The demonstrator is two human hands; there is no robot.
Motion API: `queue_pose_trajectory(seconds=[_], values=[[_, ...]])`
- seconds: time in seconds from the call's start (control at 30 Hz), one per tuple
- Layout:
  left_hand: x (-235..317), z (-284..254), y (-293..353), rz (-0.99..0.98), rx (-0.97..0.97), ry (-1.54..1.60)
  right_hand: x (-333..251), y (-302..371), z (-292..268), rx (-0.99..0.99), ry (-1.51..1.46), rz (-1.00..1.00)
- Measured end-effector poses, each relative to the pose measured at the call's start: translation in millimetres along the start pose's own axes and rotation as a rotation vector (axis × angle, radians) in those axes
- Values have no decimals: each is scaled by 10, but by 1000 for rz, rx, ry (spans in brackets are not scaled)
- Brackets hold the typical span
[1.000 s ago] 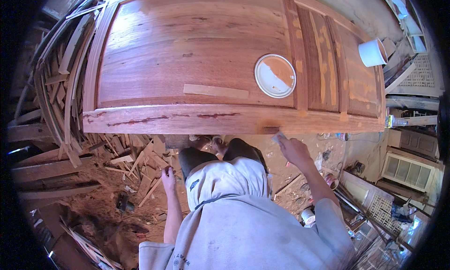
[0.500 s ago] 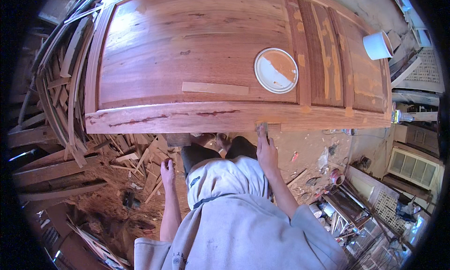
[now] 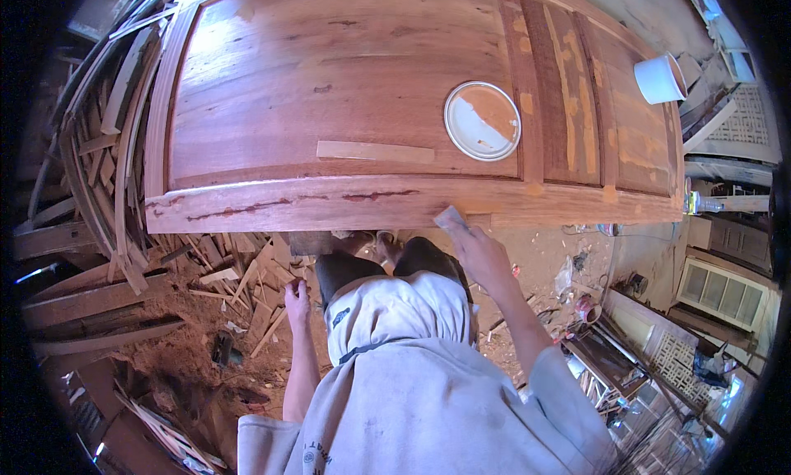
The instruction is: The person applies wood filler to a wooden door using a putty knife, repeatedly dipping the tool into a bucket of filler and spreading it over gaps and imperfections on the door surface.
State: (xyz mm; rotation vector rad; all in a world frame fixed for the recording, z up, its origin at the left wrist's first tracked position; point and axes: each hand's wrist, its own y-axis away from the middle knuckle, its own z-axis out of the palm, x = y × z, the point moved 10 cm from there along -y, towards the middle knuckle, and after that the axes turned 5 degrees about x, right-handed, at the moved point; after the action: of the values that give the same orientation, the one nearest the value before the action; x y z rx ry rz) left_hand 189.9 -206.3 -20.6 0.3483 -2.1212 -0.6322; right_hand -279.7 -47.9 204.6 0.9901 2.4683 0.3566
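Observation:
A wooden door (image 3: 346, 46) with framed panels lies flat in front of me, with orange-brown filler smeared over its right part. At the door's near edge my right hand (image 3: 480, 252) grips a flat putty knife (image 3: 450, 219), its greyish blade against the near rail. Dark reddish cracks (image 3: 264, 205) run along that rail farther left. A round white lid (image 3: 483, 121), partly covered in filler, rests on the large panel beside a thin strip of wood (image 3: 375, 151). My left hand (image 3: 297, 299) hangs by my left thigh, fingers curled; anything inside them is hidden.
A white tub (image 3: 660, 79) lies tilted at the door's far right corner. Stacked boards (image 3: 115, 170) crowd the left side, and wood offcuts (image 3: 247, 277) litter the dirt floor below. A cluttered low table (image 3: 606, 364) stands at the lower right.
My right hand has turned, and the putty knife has shifted slightly left along the near rail, its blade now more in sight. The left hand stays nearly in place.

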Motion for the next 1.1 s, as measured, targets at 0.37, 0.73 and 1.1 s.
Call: queue_pose_trajectory(seconds=[0.37,0.73,1.1], values=[[-40,-150,105,-12,36,96,514,-62,-45,-287,240,10],[-160,-113,185,-79,43,44,275,360,619,226,-145,-101],[447,-374,-64,187,70,-42,328,622,638,346,-172,-47]])
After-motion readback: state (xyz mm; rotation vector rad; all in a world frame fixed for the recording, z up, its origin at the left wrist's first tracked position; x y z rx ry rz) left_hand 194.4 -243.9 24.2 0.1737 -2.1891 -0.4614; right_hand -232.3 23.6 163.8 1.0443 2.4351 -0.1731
